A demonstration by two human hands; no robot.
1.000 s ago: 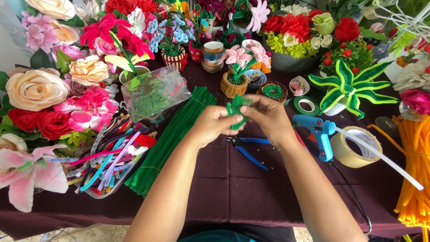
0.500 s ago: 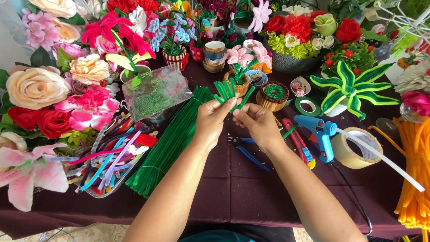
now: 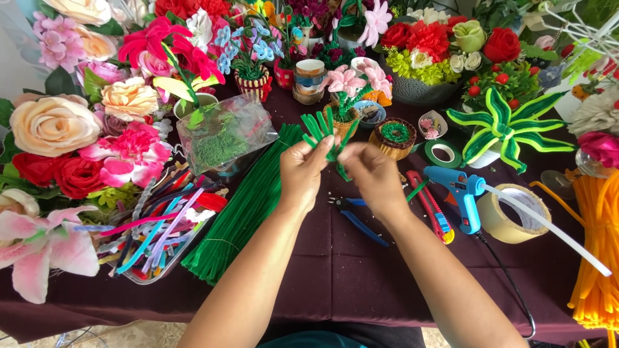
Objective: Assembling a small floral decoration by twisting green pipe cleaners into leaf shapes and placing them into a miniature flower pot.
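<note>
Hands on a green stem bundle

Hands meeting above the middle of the surface (image 3: 335, 283), toward the far edge. Left hand (image 3: 303, 171) pinched around the lower part of a bundle (image 3: 324, 129) of looped green stems, loops fanned upward. Right hand (image 3: 373, 174) just beside it, fingers (image 3: 346, 153) closed on the same bundle from the other side, one stem end poking down between both hands. Bundle held off the cloth, touching nothing else.

Beneath the hands, blue pliers (image 3: 356, 216) flat on the dark cloth. Left of the left forearm, a long sheaf (image 3: 245, 206) of green stems running diagonally toward the near edge. Further left, a tray (image 3: 151, 235) of mixed colours, then large flowers (image 3: 71, 148) along the left edge. Right of the right hand, a red cutter (image 3: 431, 209), a blue glue gun (image 3: 461, 193) and a tape roll (image 3: 512, 216). Orange stems (image 3: 596, 251) at the right edge. Small pots and a clear bag (image 3: 222, 138) along the far edge.
</note>
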